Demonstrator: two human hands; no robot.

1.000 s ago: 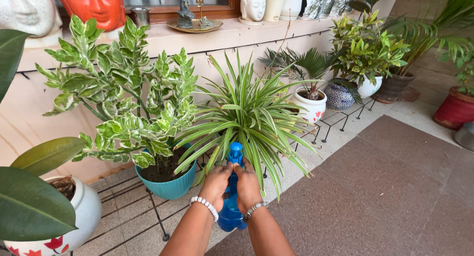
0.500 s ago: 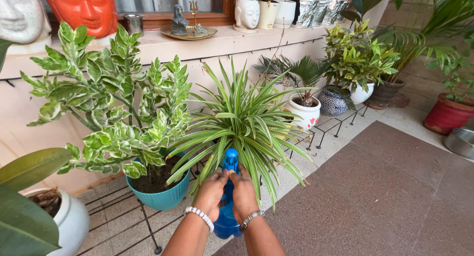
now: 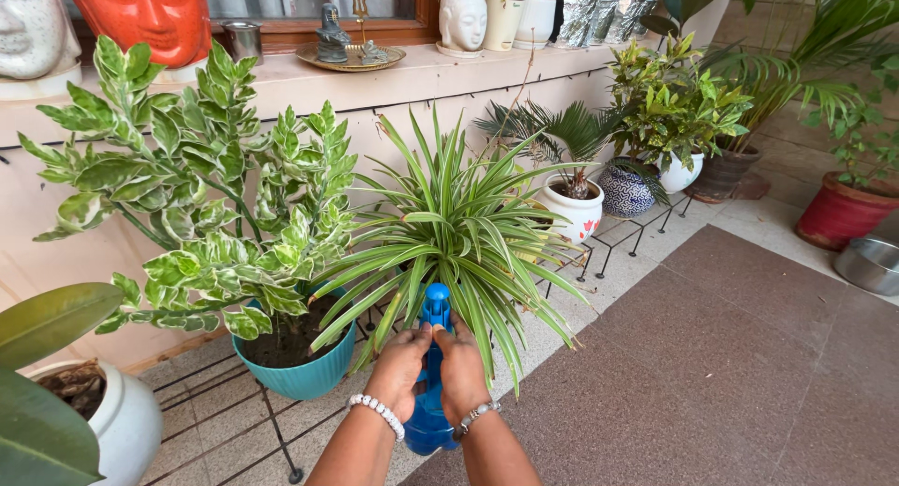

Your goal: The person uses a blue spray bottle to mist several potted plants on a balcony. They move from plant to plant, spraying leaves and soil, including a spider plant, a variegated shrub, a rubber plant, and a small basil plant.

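while both hands wrap it, the left hand (image 3: pixel 401 362) and right hand (image 3: pixel 463 366) close their fingers round a blue spray bottle (image 3: pixel 431 392), upright before the spider plant (image 3: pixel 459 228); a teal pot (image 3: pixel 298 364) stands left, beyond.

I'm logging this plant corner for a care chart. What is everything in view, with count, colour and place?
spray bottle: 1, blue, bottom centre, between both hands
spider plant: 1, green and cream striped, just beyond the bottle
variegated shrub: 1, green and cream, in a teal pot, left of centre
white pots: 2 with red marks, one far left, one mid right
patterned pot: 1, blue and white, right of centre
red pot: 1, far right
metal bowl: 1, silver, right edge
head sculptures: 3, one orange, two white, on the ledge
brass tray: 1, with small figures, on the ledge
left hand: beaded bracelet, grip on the bottle
right hand: metal bracelet, grip on the bottle
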